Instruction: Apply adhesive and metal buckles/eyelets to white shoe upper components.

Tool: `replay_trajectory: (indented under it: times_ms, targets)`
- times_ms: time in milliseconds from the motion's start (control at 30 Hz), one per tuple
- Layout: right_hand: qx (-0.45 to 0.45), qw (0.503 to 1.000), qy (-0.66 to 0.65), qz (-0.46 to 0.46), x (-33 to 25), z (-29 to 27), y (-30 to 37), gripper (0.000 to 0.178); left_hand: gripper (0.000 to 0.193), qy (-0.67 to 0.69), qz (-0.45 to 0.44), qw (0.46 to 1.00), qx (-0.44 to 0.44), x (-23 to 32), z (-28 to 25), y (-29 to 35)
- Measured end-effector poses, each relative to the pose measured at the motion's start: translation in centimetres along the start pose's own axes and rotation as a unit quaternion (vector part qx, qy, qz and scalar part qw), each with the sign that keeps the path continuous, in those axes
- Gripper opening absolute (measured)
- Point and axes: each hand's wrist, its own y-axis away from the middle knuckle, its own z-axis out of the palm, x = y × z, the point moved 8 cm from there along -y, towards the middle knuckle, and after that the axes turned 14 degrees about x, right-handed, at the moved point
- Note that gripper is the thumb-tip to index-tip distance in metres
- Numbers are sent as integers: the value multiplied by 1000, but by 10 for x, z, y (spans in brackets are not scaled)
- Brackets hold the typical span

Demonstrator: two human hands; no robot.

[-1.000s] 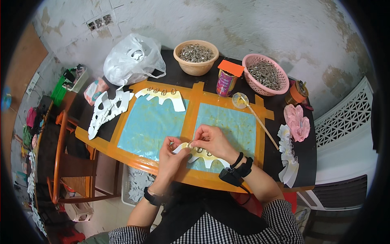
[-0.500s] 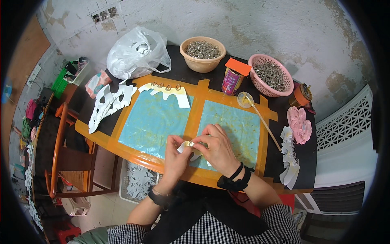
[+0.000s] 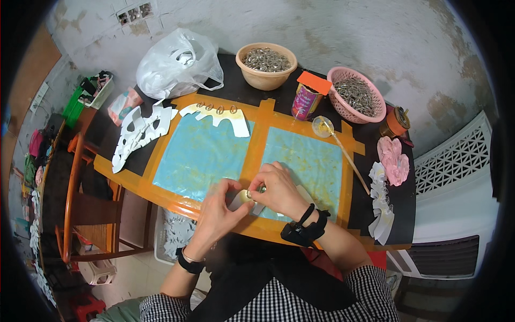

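Over the front edge of the blue work sheet (image 3: 201,150), I have a white cut-out piece (image 3: 236,202) with a yellowish patch. My left hand (image 3: 221,209) holds it at its left side, thumb and forefinger parted around the patch and the other fingers partly hidden. My right hand (image 3: 276,190) is closed in a pinch at the patch, on what looks like a small metal ring (image 3: 249,194). More white material shows beneath the right hand. Farther back lies a white cut-out strip (image 3: 236,119) with several metal rings along its yellow-smeared upper edge.
Behind stand a beige bowl (image 3: 266,80) and a pink basket (image 3: 345,109) of metal rings, a purple can (image 3: 307,102) and a plastic bag (image 3: 161,70). A stick with a round clear dish (image 3: 322,127) lies right. White cut-outs (image 3: 140,131), pink cloth (image 3: 393,161) and frilled strips (image 3: 381,206) flank the sheets.
My left hand has shifted slightly left and its thumb and forefinger have spread apart. My right hand has moved a little left, still pinching at the white piece.
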Motion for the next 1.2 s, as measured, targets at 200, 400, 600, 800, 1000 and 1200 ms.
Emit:
replay_trajectory:
  times_ms: [200,400,600,800,1000,1200]
  targets:
    - [-17,998,26,-58,-16,8,0,10,52,-53,262,962,47,8,-2,-8]
    - [-7,992,20,-122,-28,5,4,12,49,-33,247,967,58,-1,1,-7]
    - [7,968,56,-244,-51,-2,13,12,37,-61,278,955,87,4,-3,-5]
    - [26,963,41,-265,-50,-6,17,13,23,-50,304,950,56,0,1,-8]
    - [-22,985,-29,-169,-25,-15,6,10,13,-41,297,952,62,-3,2,-7]
    - [-64,973,13,-221,-35,-13,-2,9,12,-38,288,954,75,-1,0,-7]
